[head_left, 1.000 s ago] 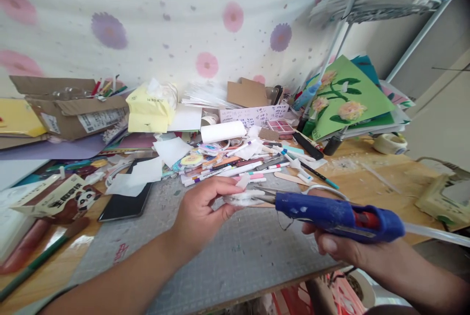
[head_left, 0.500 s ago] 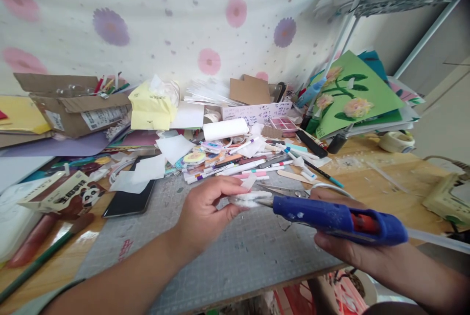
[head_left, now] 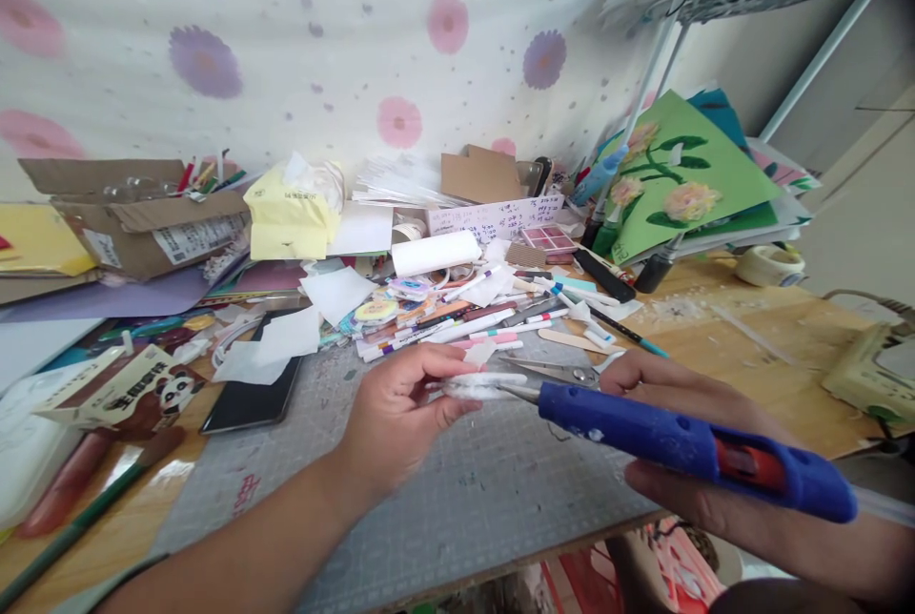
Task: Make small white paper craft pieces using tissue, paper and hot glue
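My left hand (head_left: pixel 404 419) is closed, pinching a small white layered piece (head_left: pixel 486 385) between thumb and fingers; its exact kind I cannot make out. A scrap of white paper (head_left: pixel 480 351) shows just above those fingers. My right hand (head_left: pixel 686 423) wraps round a blue hot glue gun (head_left: pixel 643 433), whose metal nozzle meets the right end of the white piece. A clear glue stick (head_left: pixel 884 505) protrudes from the gun's back. Behind the nozzle lie scissors (head_left: pixel 564 372), partly hidden by my right hand. Both hands are above the grey cutting mat (head_left: pixel 472 500).
Markers (head_left: pixel 443 333) and paper scraps crowd the mat's far side. A black tablet-like slab (head_left: pixel 254 395), a panda-printed box (head_left: pixel 135 390) and a green-handled brush (head_left: pixel 86 523) lie left. A tape roll (head_left: pixel 770 265) and a pale device (head_left: pixel 858 361) are right.
The glue gun and my right hand have shifted slightly right and down, the gun's rear tilting lower. The nozzle stays at the white piece, still pinched by my left hand. The view has moved slightly.
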The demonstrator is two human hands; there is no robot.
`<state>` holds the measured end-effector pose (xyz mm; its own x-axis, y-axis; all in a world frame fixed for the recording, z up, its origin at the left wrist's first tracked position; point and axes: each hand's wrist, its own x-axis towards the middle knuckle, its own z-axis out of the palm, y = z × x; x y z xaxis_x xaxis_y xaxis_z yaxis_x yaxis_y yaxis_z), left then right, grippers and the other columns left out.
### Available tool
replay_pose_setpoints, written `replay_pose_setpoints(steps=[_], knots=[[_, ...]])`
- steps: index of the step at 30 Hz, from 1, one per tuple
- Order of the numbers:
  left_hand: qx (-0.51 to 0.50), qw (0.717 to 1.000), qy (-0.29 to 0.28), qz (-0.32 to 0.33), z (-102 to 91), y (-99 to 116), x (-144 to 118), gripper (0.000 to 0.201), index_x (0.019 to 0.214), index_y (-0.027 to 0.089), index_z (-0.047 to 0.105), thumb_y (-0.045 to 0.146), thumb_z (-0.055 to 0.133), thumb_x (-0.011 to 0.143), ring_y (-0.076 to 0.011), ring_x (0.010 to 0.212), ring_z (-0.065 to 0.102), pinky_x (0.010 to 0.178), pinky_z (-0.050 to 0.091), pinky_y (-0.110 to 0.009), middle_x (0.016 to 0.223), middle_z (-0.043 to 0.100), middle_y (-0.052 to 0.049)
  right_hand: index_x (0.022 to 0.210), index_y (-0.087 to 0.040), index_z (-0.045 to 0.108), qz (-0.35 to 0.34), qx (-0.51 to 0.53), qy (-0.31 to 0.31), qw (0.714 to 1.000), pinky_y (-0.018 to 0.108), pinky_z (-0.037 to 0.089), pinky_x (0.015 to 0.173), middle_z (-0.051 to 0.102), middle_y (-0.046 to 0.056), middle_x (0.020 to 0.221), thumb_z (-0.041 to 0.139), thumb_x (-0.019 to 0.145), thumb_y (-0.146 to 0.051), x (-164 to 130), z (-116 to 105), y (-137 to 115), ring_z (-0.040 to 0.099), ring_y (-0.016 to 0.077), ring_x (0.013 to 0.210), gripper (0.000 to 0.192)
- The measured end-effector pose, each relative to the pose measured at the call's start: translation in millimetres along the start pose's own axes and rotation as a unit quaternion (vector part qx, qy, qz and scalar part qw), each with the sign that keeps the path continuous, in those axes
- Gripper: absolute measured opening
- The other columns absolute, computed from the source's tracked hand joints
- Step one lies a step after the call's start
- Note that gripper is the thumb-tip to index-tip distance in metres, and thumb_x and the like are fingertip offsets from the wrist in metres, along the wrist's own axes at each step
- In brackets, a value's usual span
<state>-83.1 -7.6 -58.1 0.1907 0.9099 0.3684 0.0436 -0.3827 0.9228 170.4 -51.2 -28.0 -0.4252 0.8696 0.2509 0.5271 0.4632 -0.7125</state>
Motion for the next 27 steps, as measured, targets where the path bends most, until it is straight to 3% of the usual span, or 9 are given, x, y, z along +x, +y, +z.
replay_pose_setpoints(steps=[4, 7, 13, 16, 19, 23, 27], knots=[[0.011, 1.0, -0.003, 0.015, 0.3, 0, 0, 0.017, 0.077, 0.02, 0.073, 0.01, 0.076, 0.063, -0.0163, 0.078, 0.065, 0.072, 0.052, -0.025, 0.081, 0.072, -0.003, 0.078, -0.026, 0.057, -0.041, -0.008, -0.028, 0.999, 0.029, 0.046, 0.061, 0.055, 0.002, 0.083, 0.059, 0.076, -0.029, 1, 0, 5, 0.055, 0.0185, 0.073, 0.005], [0.013, 1.0, -0.005, 0.022, 0.4, 0, 0, 0.018, 0.077, 0.02, 0.073, 0.009, 0.076, 0.063, -0.0164, 0.078, 0.066, 0.07, 0.052, -0.024, 0.082, 0.072, -0.004, 0.074, -0.025, 0.054, -0.033, -0.029, -0.049, 0.998, 0.029, 0.046, 0.063, 0.055, 0.002, 0.082, 0.058, 0.078, -0.03, 2, -1, 4, 0.055, 0.0175, 0.073, 0.008], [-0.002, 1.0, 0.001, -0.005, 0.9, 0, -1, 0.017, 0.077, 0.02, 0.072, 0.01, 0.076, 0.063, -0.0129, 0.077, 0.065, 0.07, 0.051, -0.02, 0.082, 0.071, -0.002, 0.064, -0.023, 0.045, -0.042, -0.07, -0.05, 0.995, 0.028, 0.041, 0.056, 0.049, 0.0, 0.065, 0.054, 0.08, -0.024, 2, -1, -1, 0.049, 0.016, 0.062, 0.018], [0.002, 1.0, 0.017, -0.015, 0.8, 0, -1, 0.019, 0.076, 0.02, 0.072, 0.01, 0.076, 0.061, -0.0116, 0.076, 0.065, 0.07, 0.051, -0.018, 0.081, 0.071, 0.0, 0.075, -0.024, 0.054, -0.063, -0.086, -0.026, 0.994, 0.028, 0.044, 0.058, 0.054, 0.002, 0.077, 0.057, 0.078, -0.02, -1, -2, 2, 0.053, 0.0169, 0.069, 0.005], [0.003, 0.999, 0.04, -0.029, 0.4, 0, 0, 0.02, 0.075, 0.021, 0.071, 0.01, 0.078, 0.059, -0.011, 0.076, 0.065, 0.069, 0.051, -0.017, 0.08, 0.071, 0.002, 0.092, -0.025, 0.059, -0.08, -0.119, 0.023, 0.989, 0.029, 0.047, 0.064, 0.055, 0.005, 0.092, 0.058, 0.076, -0.02, -4, -6, 7, 0.056, 0.0184, 0.079, 0.017], [-0.001, 0.999, 0.029, -0.016, -0.6, -1, 1, 0.021, 0.077, 0.022, 0.072, 0.009, 0.077, 0.061, -0.01, 0.081, 0.065, 0.073, 0.051, -0.015, 0.083, 0.072, 0.003, 0.078, -0.025, 0.06, -0.039, -0.095, 0.004, 0.995, 0.028, 0.049, 0.066, 0.058, 0.003, 0.088, 0.062, 0.076, -0.027, -4, -13, 12, 0.058, 0.0188, 0.078, 0.004], [-0.015, 1.0, 0.001, -0.004, -1.6, -1, 1, 0.023, 0.079, 0.024, 0.072, 0.008, 0.076, 0.063, -0.009, 0.083, 0.065, 0.076, 0.05, -0.015, 0.086, 0.073, 0.003, 0.074, -0.026, 0.057, -0.037, -0.063, -0.011, 0.997, 0.028, 0.051, 0.066, 0.06, 0.001, 0.083, 0.061, 0.076, -0.03, -3, -14, 11, 0.061, 0.019, 0.074, 0.006]])
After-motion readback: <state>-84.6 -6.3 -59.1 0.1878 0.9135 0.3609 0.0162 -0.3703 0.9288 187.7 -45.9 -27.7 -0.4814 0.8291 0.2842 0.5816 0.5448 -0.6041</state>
